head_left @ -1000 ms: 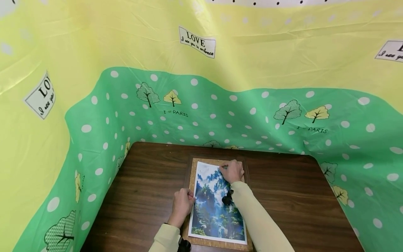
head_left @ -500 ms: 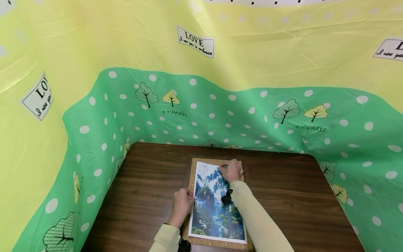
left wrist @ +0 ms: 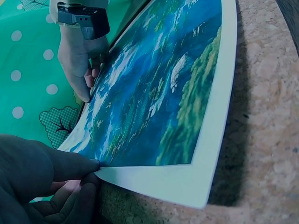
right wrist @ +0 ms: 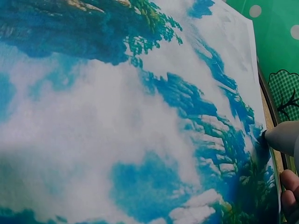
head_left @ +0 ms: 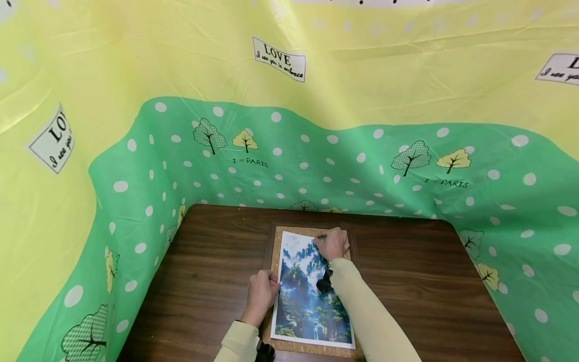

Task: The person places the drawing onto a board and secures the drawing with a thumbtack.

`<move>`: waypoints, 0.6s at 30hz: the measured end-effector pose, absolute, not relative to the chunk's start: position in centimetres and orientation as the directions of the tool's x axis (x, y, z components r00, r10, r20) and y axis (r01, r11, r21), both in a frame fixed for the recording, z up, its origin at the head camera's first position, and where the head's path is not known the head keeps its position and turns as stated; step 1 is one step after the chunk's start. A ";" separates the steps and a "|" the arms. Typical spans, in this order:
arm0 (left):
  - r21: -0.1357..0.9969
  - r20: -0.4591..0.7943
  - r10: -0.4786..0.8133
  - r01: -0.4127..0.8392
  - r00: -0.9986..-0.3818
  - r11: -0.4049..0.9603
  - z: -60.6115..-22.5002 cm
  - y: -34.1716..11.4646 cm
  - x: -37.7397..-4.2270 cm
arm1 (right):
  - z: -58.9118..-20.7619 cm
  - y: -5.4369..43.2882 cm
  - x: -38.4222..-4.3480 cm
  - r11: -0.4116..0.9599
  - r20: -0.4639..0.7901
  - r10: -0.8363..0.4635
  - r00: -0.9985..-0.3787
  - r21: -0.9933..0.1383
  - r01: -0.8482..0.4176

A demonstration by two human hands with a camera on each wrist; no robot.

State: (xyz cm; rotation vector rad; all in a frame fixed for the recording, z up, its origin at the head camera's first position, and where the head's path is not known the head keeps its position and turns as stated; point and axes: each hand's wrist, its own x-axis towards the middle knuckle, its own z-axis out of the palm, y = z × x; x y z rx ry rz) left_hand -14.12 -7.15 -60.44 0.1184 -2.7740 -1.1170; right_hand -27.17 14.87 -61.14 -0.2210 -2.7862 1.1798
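Note:
A printed landscape picture (head_left: 312, 301) with a white border lies over a framed cork board (head_left: 312, 348) on the table. My left hand (head_left: 262, 294) pinches the picture's left edge, thumb on top and fingers underneath. In the left wrist view, the paper's near corner (left wrist: 198, 198) stands raised above the cork (left wrist: 271, 116), casting a shadow on it. My right hand (head_left: 333, 244) is at the top edge, towards the right, and pinches the paper there. Its thumb (right wrist: 282, 137) overlaps the edge in the right wrist view, with other fingers curled just beyond. The right hand covers the top right corner in the head view.
The dark wood-grain table (head_left: 407, 281) extends on both sides of the board. A green and yellow printed curtain (head_left: 316, 156) surrounds its back and sides. Each wrist carries a small black camera, such as the right wrist's camera (head_left: 323, 281).

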 end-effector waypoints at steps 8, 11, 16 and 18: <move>0.698 0.111 -0.129 -0.015 -0.985 0.716 -60.6 -7.2 -14.1 | -61.2 14.6 -27.2 0.690 0.048 0.189 -0.981 -0.717 0.098; 0.699 0.105 -0.133 -0.022 -0.986 0.715 -60.6 -7.2 -14.1 | -61.1 14.5 -27.1 0.687 0.040 0.193 -0.980 -0.719 0.106; 0.698 0.107 -0.137 -0.024 -0.985 0.715 -60.6 -7.2 -14.1 | -61.0 14.4 -27.2 0.680 0.045 0.199 -0.979 -0.725 0.105; 0.700 0.111 -0.140 -0.023 -0.984 0.714 -60.6 -7.2 -14.2 | -61.1 14.4 -27.2 0.681 0.050 0.197 -0.979 -0.726 0.100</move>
